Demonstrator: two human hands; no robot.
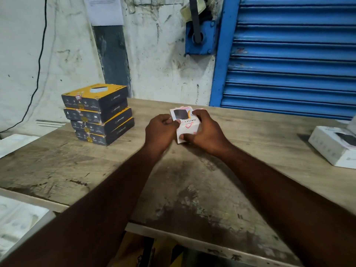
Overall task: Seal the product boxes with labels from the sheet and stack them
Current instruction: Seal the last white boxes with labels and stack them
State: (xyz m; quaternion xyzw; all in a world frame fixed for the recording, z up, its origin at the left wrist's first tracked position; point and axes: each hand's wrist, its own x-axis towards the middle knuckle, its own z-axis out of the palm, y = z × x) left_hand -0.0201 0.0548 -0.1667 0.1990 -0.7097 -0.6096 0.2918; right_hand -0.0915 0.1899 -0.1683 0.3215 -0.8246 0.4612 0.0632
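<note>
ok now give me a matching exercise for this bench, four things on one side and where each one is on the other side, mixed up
Things
1. stack of black and yellow cardboard boxes
2. small white printed cardboard box
3. flat white cardboard box
4. blue metal roller shutter

Places
A. behind the wooden table, on the right
B. on the table, at its far right edge
C. held between the left hand and the right hand
D. on the table, on its left side

Pairs: 1-D, 2-C, 3-B, 4-A
</note>
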